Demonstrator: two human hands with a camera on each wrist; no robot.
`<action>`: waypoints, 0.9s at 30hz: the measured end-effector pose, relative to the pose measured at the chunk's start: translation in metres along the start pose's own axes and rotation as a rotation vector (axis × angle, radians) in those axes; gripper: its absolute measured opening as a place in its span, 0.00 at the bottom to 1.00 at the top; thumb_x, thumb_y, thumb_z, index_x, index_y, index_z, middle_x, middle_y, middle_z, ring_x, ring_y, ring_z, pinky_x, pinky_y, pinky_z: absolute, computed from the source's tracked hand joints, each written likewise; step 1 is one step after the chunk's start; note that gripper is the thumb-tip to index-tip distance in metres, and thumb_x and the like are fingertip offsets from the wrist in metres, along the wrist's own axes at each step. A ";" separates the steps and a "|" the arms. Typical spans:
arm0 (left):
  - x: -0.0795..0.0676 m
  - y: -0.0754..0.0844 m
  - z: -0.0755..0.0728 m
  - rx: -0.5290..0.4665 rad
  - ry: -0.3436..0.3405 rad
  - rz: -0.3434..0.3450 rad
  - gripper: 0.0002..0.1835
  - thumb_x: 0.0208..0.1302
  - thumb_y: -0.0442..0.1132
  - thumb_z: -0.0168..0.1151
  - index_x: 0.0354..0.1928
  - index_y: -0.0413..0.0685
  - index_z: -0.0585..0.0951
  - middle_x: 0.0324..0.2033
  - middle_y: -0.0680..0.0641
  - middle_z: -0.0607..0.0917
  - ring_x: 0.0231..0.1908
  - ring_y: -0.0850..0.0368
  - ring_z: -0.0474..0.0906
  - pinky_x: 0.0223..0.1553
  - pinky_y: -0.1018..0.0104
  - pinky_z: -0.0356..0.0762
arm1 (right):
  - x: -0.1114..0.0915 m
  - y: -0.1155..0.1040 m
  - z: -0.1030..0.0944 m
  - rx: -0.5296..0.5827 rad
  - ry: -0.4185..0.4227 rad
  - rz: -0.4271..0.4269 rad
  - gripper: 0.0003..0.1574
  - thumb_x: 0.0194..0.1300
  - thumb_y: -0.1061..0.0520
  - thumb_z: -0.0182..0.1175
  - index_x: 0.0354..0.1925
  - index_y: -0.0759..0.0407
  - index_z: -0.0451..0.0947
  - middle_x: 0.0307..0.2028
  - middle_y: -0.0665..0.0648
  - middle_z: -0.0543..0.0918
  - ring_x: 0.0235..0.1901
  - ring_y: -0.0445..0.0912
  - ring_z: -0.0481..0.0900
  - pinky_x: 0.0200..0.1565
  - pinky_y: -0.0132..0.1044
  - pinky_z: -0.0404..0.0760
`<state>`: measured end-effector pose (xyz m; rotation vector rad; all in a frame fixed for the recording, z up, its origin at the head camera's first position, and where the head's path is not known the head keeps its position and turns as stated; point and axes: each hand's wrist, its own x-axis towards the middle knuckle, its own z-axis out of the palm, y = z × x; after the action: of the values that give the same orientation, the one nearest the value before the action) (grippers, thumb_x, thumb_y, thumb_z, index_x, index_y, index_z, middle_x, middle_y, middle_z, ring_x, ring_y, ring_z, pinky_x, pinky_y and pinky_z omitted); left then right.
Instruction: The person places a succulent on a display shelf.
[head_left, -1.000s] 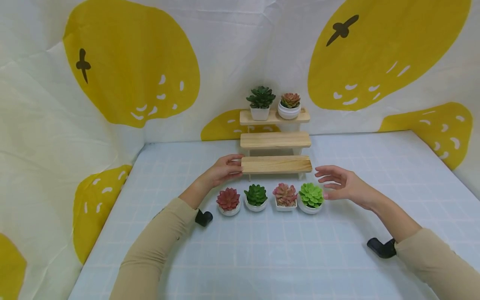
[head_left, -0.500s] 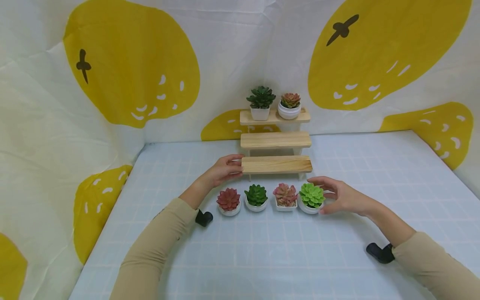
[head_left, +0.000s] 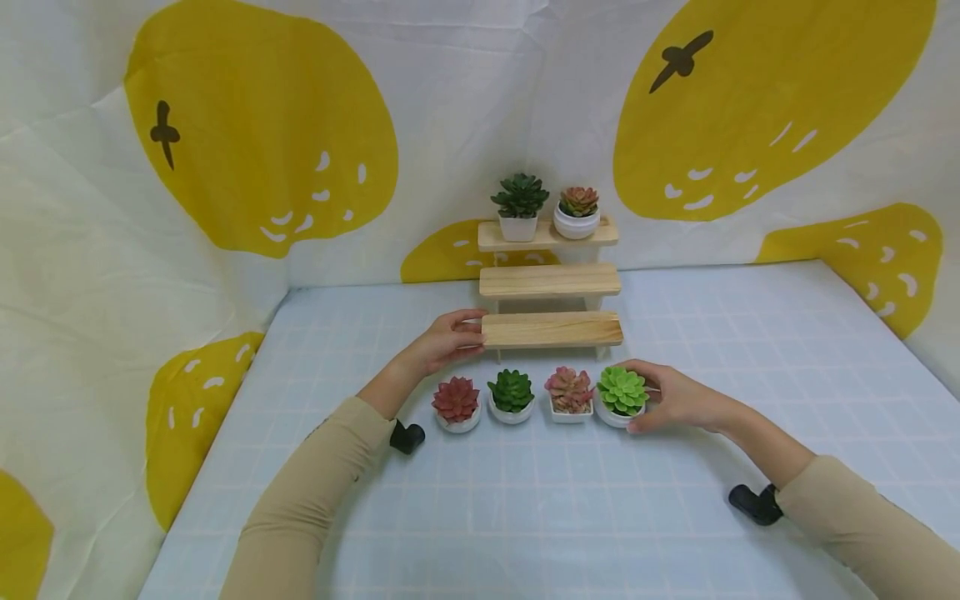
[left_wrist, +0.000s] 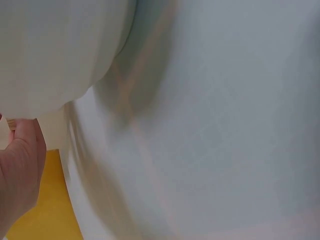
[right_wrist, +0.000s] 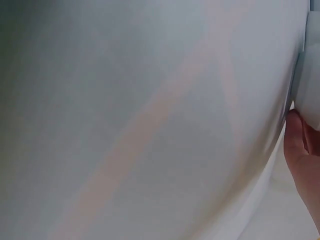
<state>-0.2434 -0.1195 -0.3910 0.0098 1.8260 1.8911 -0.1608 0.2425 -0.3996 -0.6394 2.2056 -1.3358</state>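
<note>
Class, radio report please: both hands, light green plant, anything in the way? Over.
Left hand holding left end of bottom shelf. Right hand gripping pot of light green plant. Pot apparently on table. Pink plant close on its left.

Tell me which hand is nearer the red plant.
Left. The left hand is just behind the red plant, at the bottom shelf; the right hand is farther right, at the light-green plant.

Plain Wood, Soft Sheen, Creased Cloth

Shelf boards (head_left: 550,281): wood, grain showing, smooth, matt.
Pots (head_left: 613,421): smooth, faintly glossy; ceramic or plastic, unclear from where I stand.
Succulents (head_left: 622,390): plastic-looking, low sheen.
Backdrop (head_left: 457,108): matt cloth, creased.
Sleeves (head_left: 288,508): matt cloth, wrinkled.
</note>
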 end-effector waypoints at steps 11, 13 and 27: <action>0.000 0.000 0.000 0.003 0.004 -0.002 0.28 0.64 0.24 0.53 0.66 0.42 0.65 0.56 0.37 0.71 0.44 0.53 0.74 0.50 0.62 0.77 | -0.001 -0.002 0.000 0.027 0.006 0.040 0.48 0.46 0.59 0.73 0.61 0.68 0.61 0.57 0.65 0.70 0.60 0.61 0.65 0.62 0.56 0.61; 0.000 0.000 0.000 0.006 0.008 -0.003 0.28 0.64 0.24 0.53 0.66 0.42 0.65 0.55 0.38 0.71 0.44 0.52 0.74 0.49 0.62 0.77 | -0.001 -0.002 0.000 0.032 0.010 0.042 0.47 0.46 0.59 0.74 0.61 0.68 0.62 0.57 0.64 0.70 0.60 0.61 0.64 0.62 0.57 0.60; 0.001 -0.002 0.001 0.014 0.021 0.013 0.28 0.63 0.24 0.53 0.66 0.42 0.65 0.48 0.42 0.74 0.38 0.58 0.76 0.44 0.67 0.80 | -0.003 -0.004 -0.002 0.057 0.047 0.089 0.48 0.48 0.59 0.72 0.62 0.68 0.60 0.59 0.66 0.69 0.62 0.64 0.60 0.61 0.56 0.65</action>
<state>-0.2433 -0.1187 -0.3933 0.0069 1.8576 1.8936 -0.1587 0.2438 -0.3945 -0.4879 2.1974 -1.3759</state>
